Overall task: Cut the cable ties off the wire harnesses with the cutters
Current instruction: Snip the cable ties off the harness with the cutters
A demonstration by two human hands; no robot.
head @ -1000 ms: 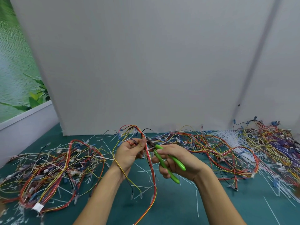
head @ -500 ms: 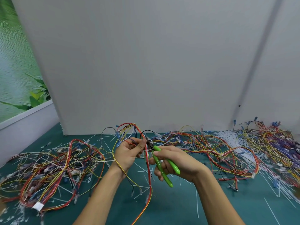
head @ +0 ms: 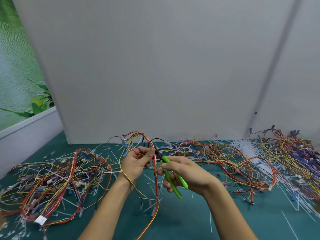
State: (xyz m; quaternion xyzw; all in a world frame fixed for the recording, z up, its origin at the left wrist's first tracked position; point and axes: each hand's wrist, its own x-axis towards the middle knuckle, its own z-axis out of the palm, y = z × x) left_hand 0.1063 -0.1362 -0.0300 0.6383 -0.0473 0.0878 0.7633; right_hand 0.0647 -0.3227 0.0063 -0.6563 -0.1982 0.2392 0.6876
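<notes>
My left hand (head: 136,163) grips a harness of red, yellow and orange wires (head: 156,184) that loops up above the fingers and hangs down to the green table (head: 190,219). My right hand (head: 187,172) holds the green-handled cutters (head: 170,175), fingers curled round both handles. The dark jaws (head: 158,151) point up-left and touch the wire bundle right beside my left thumb. A white cable tie (head: 158,160) sits on the bundle at the jaws; whether the blades close on it is hidden.
A big tangle of harnesses (head: 52,177) lies at the left, another (head: 221,158) runs behind my right hand, a third (head: 294,153) fills the far right. Cut white ties (head: 245,146) litter the table. A grey board (head: 155,66) stands upright just behind.
My right hand tilted the cutters more upright and brought the jaws closer to the bundle at my left thumb. The handles spread slightly. My left hand kept its grip.
</notes>
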